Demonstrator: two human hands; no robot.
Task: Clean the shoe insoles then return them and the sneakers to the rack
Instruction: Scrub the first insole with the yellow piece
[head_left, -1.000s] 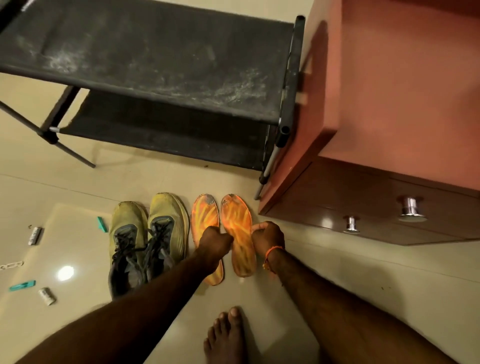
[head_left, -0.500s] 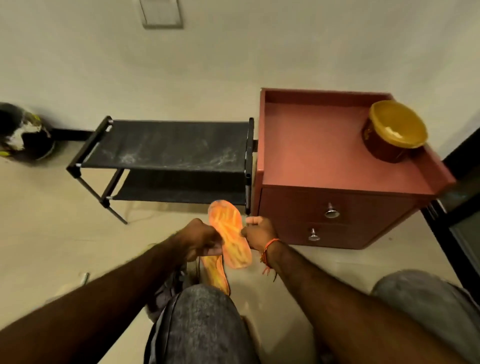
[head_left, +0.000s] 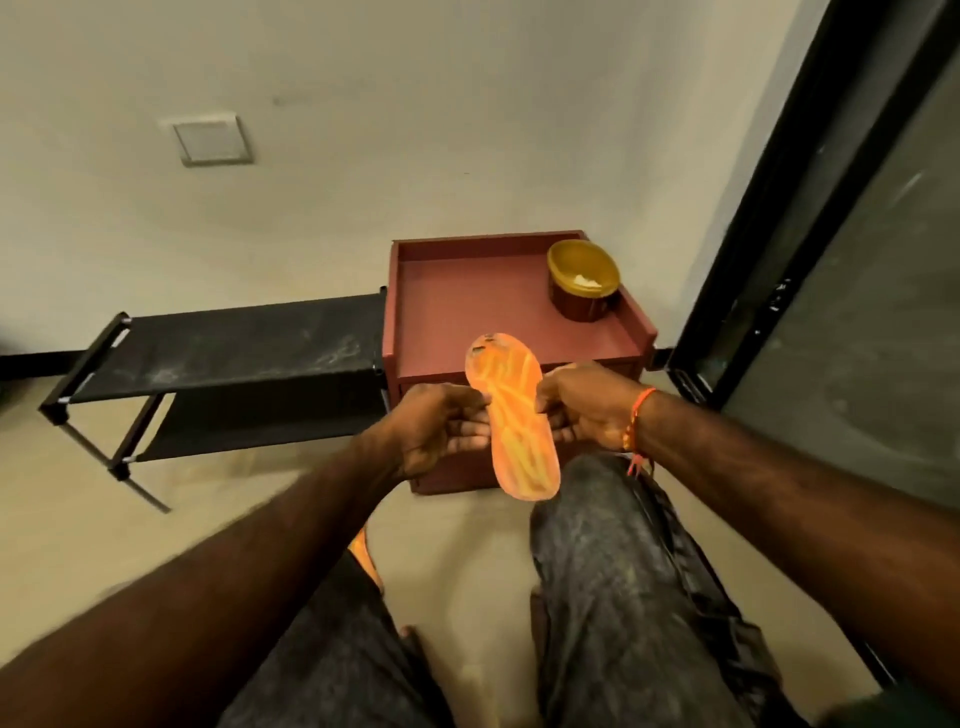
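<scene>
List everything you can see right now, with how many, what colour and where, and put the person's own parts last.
insole: one, orange, held up between both hands, in front of the cabinet
second insole: one, orange, on the floor beside the left knee, mostly hidden
shoe rack: one, black, two dusty shelves, against the wall, left of the cabinet
cabinet: one, reddish-brown, right of the rack
jar: one, brown with yellow lid, on the cabinet's back right corner
wall plate: one, white, on the wall
door frame: one, black, far right
left hand: grips the insole's left edge
right hand: grips the right edge; orange wrist thread
knees: two, grey shorts
</scene>
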